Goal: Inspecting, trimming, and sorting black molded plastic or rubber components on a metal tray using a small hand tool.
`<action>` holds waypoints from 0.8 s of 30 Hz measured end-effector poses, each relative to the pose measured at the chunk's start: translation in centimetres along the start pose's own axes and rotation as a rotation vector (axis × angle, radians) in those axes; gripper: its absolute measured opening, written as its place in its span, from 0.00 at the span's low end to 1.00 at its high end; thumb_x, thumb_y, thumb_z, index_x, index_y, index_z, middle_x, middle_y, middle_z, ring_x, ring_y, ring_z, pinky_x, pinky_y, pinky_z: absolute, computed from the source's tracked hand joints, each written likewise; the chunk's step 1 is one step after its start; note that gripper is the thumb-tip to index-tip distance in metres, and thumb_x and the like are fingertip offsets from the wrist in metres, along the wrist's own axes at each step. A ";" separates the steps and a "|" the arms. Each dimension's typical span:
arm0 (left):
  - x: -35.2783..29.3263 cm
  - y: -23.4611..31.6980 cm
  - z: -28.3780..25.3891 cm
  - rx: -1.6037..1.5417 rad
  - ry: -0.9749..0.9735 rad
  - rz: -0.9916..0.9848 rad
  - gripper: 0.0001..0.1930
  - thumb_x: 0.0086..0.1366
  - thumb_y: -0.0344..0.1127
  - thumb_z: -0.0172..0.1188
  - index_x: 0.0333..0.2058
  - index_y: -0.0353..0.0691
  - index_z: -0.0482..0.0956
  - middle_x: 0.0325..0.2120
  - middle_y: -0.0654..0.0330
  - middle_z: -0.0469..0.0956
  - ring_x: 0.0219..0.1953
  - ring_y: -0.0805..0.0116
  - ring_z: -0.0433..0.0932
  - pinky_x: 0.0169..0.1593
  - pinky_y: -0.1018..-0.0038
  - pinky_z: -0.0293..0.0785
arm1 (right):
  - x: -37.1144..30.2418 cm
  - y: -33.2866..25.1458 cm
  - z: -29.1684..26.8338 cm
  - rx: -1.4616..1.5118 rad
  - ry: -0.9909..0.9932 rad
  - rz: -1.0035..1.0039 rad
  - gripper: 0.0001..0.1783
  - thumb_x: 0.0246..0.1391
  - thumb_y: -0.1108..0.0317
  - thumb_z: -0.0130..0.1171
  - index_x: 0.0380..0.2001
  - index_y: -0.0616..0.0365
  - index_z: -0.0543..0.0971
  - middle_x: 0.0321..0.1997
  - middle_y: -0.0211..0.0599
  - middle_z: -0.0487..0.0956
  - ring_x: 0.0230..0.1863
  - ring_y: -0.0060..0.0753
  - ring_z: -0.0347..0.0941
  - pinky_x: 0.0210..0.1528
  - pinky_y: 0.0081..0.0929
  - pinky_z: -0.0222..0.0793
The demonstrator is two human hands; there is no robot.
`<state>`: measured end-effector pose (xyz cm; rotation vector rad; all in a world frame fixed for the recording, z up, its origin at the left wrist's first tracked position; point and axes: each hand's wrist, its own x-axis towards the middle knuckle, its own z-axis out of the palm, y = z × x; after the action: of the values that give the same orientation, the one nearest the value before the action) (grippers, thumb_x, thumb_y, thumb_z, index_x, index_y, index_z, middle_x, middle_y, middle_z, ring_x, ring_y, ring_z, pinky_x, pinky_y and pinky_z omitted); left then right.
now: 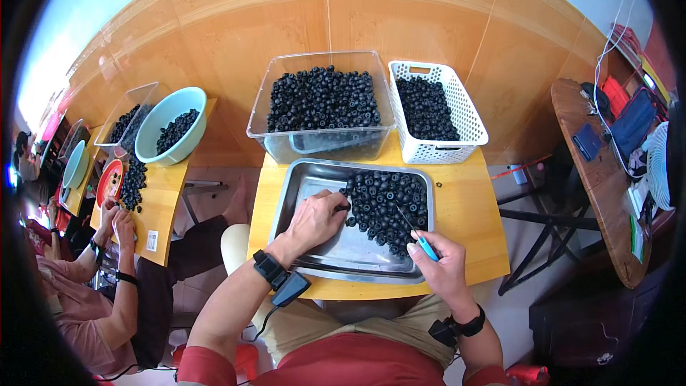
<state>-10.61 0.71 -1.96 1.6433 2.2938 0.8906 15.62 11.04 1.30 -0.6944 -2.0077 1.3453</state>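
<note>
On the yellow table, a shallow metal tray [321, 257] holds dark blueberries [386, 200] heaped in its right half. My left hand [318, 218] reaches into the tray at the left edge of the heap, its thumb and fingers pinched around a blueberry. Part of that berry is covered by the fingertips. My right hand [444, 261] is closed around the blue handle of a thin pointed tool [427, 246], at the tray's right front corner. The tool's slim metal shaft slants up and left over the berries; its exact tip is hard to make out.
Behind the tray stand a clear plastic bin [321, 139] and a white perforated basket [446, 150], both with blueberries. To the left, another person works at a table with berries, a mint-green basin [193, 139] and a red plate [109, 180]. A brown folding table [582, 150] stands right.
</note>
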 end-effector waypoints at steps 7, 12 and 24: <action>-1.6 -0.4 -0.4 -0.316 0.053 -0.136 0.10 0.66 0.31 0.62 0.43 0.34 0.83 0.35 0.54 0.84 0.32 0.69 0.82 0.38 0.74 0.77 | -0.4 0.3 -0.1 -0.014 -0.005 0.005 0.14 0.54 0.70 0.67 0.42 0.68 0.82 0.28 0.26 0.78 0.28 0.14 0.69 0.32 0.16 0.67; -2.8 0.1 -0.8 -0.805 0.030 -0.344 0.08 0.65 0.29 0.64 0.41 0.33 0.81 0.33 0.63 0.83 0.32 0.81 0.78 0.36 0.82 0.75 | -0.4 0.4 -0.1 0.031 -0.002 0.019 0.15 0.55 0.66 0.67 0.40 0.68 0.81 0.25 0.30 0.76 0.26 0.17 0.68 0.30 0.20 0.65; -6.3 4.2 -0.6 -1.232 0.188 -0.519 0.10 0.63 0.25 0.65 0.43 0.34 0.82 0.33 0.58 0.83 0.34 0.72 0.82 0.43 0.75 0.82 | 0.9 0.3 1.5 0.086 -0.136 -0.025 0.14 0.56 0.68 0.67 0.42 0.66 0.83 0.29 0.26 0.79 0.29 0.14 0.69 0.33 0.17 0.67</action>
<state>-5.14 -4.34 -0.33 0.4270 1.4547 1.7790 13.95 10.90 0.79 -0.5501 -2.0422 1.4899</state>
